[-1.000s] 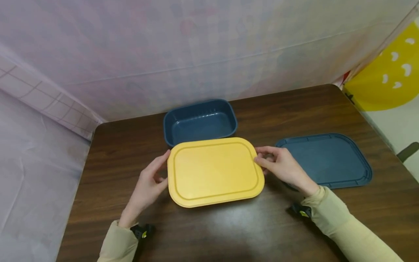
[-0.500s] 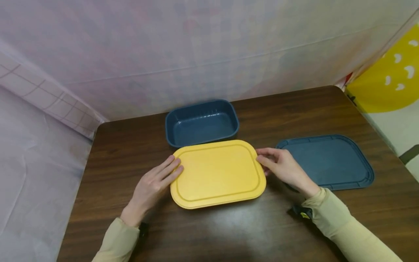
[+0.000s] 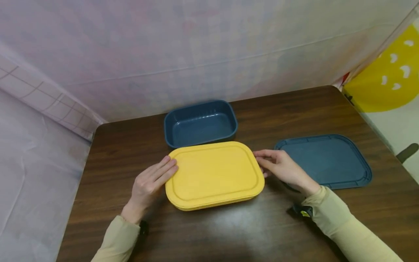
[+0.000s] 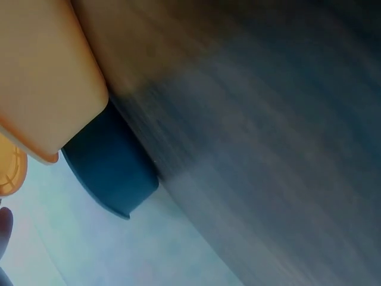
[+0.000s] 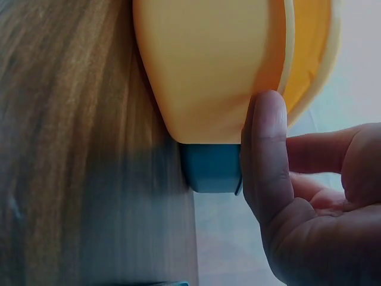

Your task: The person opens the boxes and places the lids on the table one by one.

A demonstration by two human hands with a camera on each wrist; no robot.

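Note:
A yellow lid [image 3: 214, 171] lies over a yellow box [image 5: 208, 65] in front of me. In the wrist views the lid stands partly off the box's rim, and its underside shows. My left hand [image 3: 148, 183] rests straight fingers on top of the lid's left end; its thumb is hidden. At the right end, my right hand [image 3: 283, 167] pinches the lid's edge. The right wrist view shows one of its fingertips [image 5: 271, 113] against the box's rim. Whatever the yellow box holds is hidden.
A dark blue box [image 3: 203, 127] without a lid stands right behind the yellow one. To the right, a dark blue lid [image 3: 327, 160] lies on the brown wooden table [image 3: 294, 112], underside up. A cloth-like wall [image 3: 196, 47] rises behind the table.
My left hand has shifted from the lid's left edge onto its top. The lid's near edge has tipped slightly, and the yellow side below now shows. My right hand is nearly still.

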